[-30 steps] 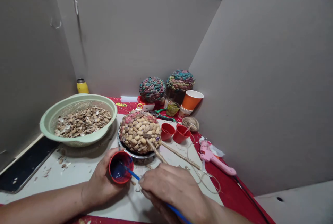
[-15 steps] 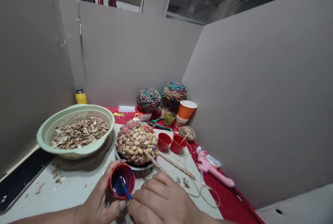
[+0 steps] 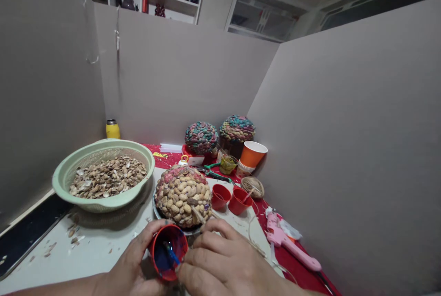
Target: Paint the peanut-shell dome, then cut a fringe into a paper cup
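Observation:
My left hand (image 3: 136, 257) is wrapped round a small red cup (image 3: 181, 241), which tilts toward me. Dark blue liquid (image 3: 161, 257) lies inside it, with blue smears on the inner wall. A thin blue stick (image 3: 173, 255) dips into the liquid, its upper end pinched by my right hand (image 3: 223, 261). Just beyond the cup, a dome covered in peanut shells (image 3: 182, 195) sits in a shallow metal dish (image 3: 155, 211); its top is reddish. Twine-wrapped sticks (image 3: 198, 215) by the dome are partly hidden behind my right hand.
On the left stands a green colander (image 3: 58, 181) of shells. Two red cups, one here (image 3: 220, 196), and a twine ball (image 3: 253, 186) are right of the dome. Further back are pliers (image 3: 217, 175), orange cups (image 3: 253, 153) and coloured domes (image 3: 201, 137). A pink glue gun (image 3: 292, 245) lies right.
The view has shifted, so the scene appears lower and further right. The cup and both hands sit slightly further right, and my right hand now covers more of the twine-wrapped sticks.

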`<action>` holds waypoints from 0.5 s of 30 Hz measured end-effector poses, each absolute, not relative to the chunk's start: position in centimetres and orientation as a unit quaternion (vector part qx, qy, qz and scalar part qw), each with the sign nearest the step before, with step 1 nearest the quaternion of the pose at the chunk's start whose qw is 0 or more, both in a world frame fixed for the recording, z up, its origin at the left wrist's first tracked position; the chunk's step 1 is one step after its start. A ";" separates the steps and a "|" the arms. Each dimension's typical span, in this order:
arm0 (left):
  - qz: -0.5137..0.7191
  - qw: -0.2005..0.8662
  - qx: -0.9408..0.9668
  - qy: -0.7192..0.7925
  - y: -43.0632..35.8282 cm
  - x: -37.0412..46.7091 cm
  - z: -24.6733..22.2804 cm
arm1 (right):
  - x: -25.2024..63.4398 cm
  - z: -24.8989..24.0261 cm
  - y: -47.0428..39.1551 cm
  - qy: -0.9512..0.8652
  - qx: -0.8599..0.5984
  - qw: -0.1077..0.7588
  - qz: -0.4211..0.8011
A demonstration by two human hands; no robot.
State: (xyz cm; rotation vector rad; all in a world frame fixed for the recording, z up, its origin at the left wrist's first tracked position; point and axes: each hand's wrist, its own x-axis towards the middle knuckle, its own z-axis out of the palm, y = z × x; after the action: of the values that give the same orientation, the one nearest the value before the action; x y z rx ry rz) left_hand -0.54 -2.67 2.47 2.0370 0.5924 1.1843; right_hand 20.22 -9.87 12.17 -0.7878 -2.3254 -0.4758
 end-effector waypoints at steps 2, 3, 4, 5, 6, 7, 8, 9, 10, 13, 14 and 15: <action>0.450 0.349 0.787 0.236 -2.6 -0.4 2.9 | 20.5 12.0 -9.6 -0.887 -0.298 0.305 -0.180; 0.447 0.351 0.789 0.234 -2.6 -0.4 3.1 | 20.7 12.0 -9.4 -0.890 -0.296 0.298 -0.177; 0.445 0.352 0.791 0.231 -2.6 -0.3 3.3 | 20.9 11.9 -9.4 -0.894 -0.295 0.291 -0.172; 0.444 0.351 0.793 0.226 -2.5 -0.2 3.5 | 21.1 11.9 -9.3 -0.896 -0.293 0.288 -0.166; 0.447 0.349 0.794 0.222 -2.4 -0.1 3.6 | 21.4 12.0 -9.3 -0.899 -0.293 0.287 -0.156; 0.454 0.344 0.793 0.216 -2.3 0.0 3.6 | 21.6 12.1 -9.3 -0.901 -0.291 0.288 -0.144; 0.461 0.340 0.792 0.209 -2.2 0.1 3.7 | 21.8 12.4 -9.3 -0.901 -0.291 0.294 -0.131; 0.468 0.338 0.791 0.204 -2.1 0.2 3.7 | 22.0 12.6 -9.3 -0.901 -0.294 0.297 -0.119; 0.471 0.340 0.789 0.200 -2.0 0.4 3.7 | 22.2 12.8 -9.3 -0.901 -0.296 0.300 -0.108; 0.469 0.372 0.776 0.200 -1.7 1.0 3.9 | 22.6 13.1 -9.1 -0.903 -0.297 0.298 -0.088; 0.464 0.391 0.768 0.205 -1.6 1.2 4.0 | 22.7 13.0 -8.8 -0.903 -0.296 0.299 -0.083; 0.459 0.412 0.758 0.212 -1.6 1.5 4.3 | 22.9 12.8 -8.6 -0.903 -0.296 0.300 -0.077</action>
State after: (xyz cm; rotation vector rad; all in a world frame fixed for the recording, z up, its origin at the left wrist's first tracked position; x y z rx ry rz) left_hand 1.46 -1.55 4.28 1.9070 0.5335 1.1558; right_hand 22.85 -8.58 12.80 -0.7859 -2.3979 -0.2035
